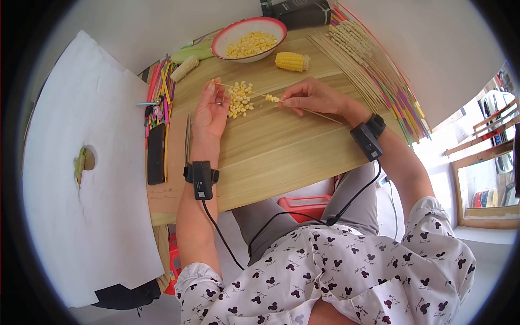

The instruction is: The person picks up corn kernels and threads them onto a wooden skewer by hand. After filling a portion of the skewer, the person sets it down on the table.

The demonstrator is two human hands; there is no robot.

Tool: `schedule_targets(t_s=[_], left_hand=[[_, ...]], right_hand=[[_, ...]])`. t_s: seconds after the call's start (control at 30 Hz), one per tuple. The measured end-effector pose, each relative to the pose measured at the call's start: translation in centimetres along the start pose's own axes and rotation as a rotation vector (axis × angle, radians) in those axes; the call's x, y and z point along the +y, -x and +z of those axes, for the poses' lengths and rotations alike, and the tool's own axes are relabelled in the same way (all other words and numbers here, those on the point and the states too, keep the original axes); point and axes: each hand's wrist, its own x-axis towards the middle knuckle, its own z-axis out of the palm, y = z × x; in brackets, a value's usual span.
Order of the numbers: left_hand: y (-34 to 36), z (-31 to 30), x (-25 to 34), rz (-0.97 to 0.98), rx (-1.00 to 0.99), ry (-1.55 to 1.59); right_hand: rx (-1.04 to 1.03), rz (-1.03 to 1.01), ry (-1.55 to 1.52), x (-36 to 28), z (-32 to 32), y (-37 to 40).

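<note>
My right hand (pixel 313 98) pinches skewer (pixel 324 116) | left hand (pixel 210 111) pinches kernel (pixel 213 80) at tip | risk: off-centre push splits kernel, pricks finger

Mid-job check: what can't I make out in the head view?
All in the head view:
- Print on the brown paper: too small.
- Left hand: its fingertips' grip at the stick's tip is too small to judge.
- Stick inside the right hand: hidden by fingers.
- Bowl's inner bottom: covered by kernels.
- Black box's top: cut off by the picture edge.
</note>
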Motion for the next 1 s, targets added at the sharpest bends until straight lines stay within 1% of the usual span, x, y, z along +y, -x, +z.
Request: schedule_targets(t_s=[0.27,0.37,0.47,0.63,0.83,1.0], left_hand=[[-0.1,0.0,0.0,-0.019,-0.004,-0.001],[-0.4,-0.4,0.2,-0.057,-0.014,0.005],[-0.2,-0.1,0.5,-0.055,-0.012,0.019],[0.2,0.5,0.6,0.034,0.001,-0.043],[-0.4,-0.4,0.3,0.025,-0.058,-0.119],[0.5,0.9,-0.9,-0.007,-0.087,-0.173]], right_hand=[[0.001,0.002,0.025,-0.1,0.0,0.0],[-0.003,0.005,0.008,-0.2,0.0,0.0],[0.016,0.016,0.064,-0.7,0.2,0.1],[0.009,-0.032,0.014,-0.3,0.2,-0.1],[-0.004,-0.045,0.023,0.0,-0.2,-0.1],[0.026,-0.052,0.026,0.0,-0.1,-0.2]])
